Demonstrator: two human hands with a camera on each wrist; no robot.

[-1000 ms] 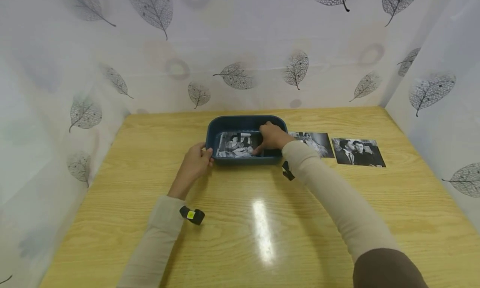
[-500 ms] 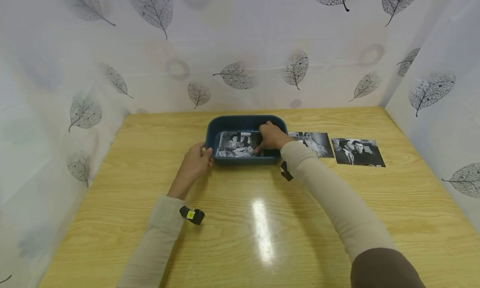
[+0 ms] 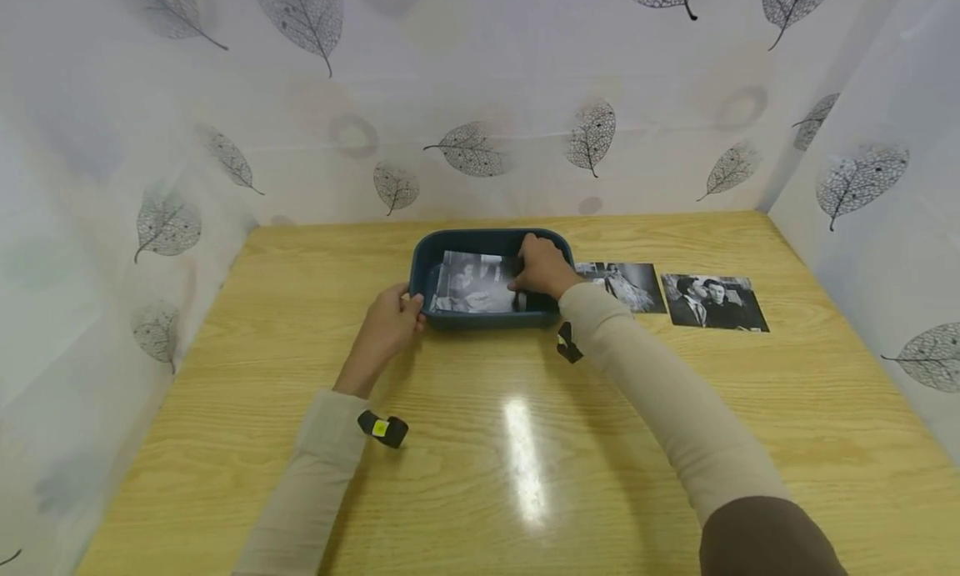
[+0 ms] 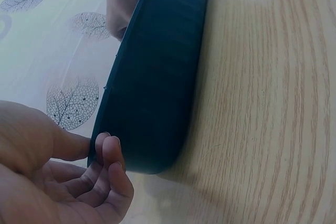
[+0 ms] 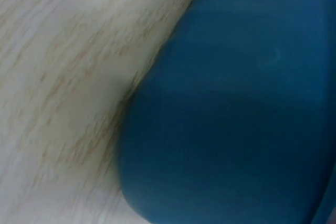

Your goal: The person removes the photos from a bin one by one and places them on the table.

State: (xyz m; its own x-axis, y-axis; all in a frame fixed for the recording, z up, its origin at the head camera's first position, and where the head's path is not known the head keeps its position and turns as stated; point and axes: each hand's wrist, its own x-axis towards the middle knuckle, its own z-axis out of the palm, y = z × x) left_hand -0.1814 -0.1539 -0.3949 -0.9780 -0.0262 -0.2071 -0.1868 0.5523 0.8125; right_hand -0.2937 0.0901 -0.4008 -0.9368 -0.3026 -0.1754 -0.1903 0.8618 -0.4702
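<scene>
A wooden table (image 3: 525,476) fills the lower two thirds of the head view, walled by leaf-printed sheeting. At upper centre stands a dark blue tray (image 3: 487,319), an oblong with its long axis running left to right across the frame. Inside it a black-and-white photograph (image 3: 471,282) lies with its long axis parallel to the tray's, its right edge lifted clear of the tray floor and its left end low near the tray's left wall; the picture side faces up and toward the viewer.

The right hand (image 3: 542,267) is directly at the photograph's right edge, fingers curled over that edge and pinching it, so the print extends leftward from the hand. The left hand (image 3: 388,324) sits at the tray's lower-left corner, fingers bent round the outer wall and steadying it; the left wrist view shows the fingertips (image 4: 111,153) against the tray (image 4: 157,77) wall. The right hand is the nearer to the print.

To the right of the tray, two further photographs (image 3: 675,297) lie flat on the table, side by side.
</scene>
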